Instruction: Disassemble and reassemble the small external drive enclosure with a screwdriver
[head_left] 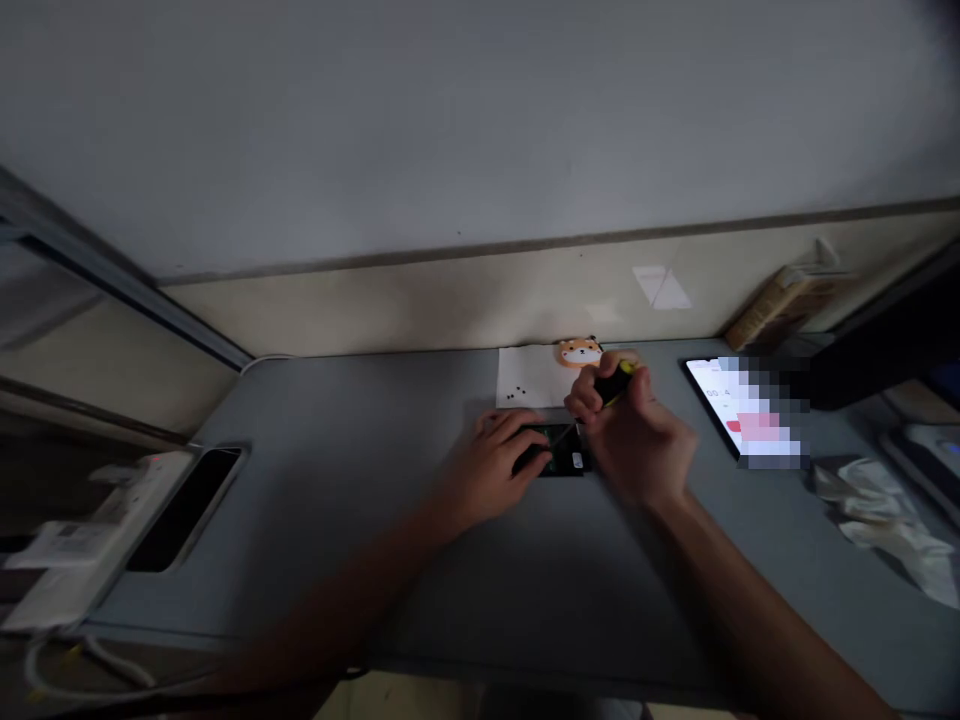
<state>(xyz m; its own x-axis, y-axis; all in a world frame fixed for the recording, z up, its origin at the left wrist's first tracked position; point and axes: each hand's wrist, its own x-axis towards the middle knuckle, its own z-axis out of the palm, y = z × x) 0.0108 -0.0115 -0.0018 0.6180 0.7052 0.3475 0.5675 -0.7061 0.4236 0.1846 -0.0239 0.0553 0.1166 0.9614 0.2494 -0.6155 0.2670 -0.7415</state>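
A small dark device with green parts and a white label (577,460) lies flat on the grey table. My left hand (506,460) rests on its left side, fingers bent over it and pressing it down. My right hand (634,430) is wrapped round the black and yellow handle of a screwdriver (616,384), whose thin shaft slants down and left to the device. The exact spot its tip touches is too small to tell. Just behind, a white paper sheet (525,365) carries several tiny black screws (516,393) and an orange animal-faced item (581,351).
A lit phone (739,405) lies on the right of the grey table (337,440), with crumpled tissue (885,515) nearer me. A dark phone (186,510) lies at the left beside a white power strip (112,540). A book (780,305) leans at the back right.
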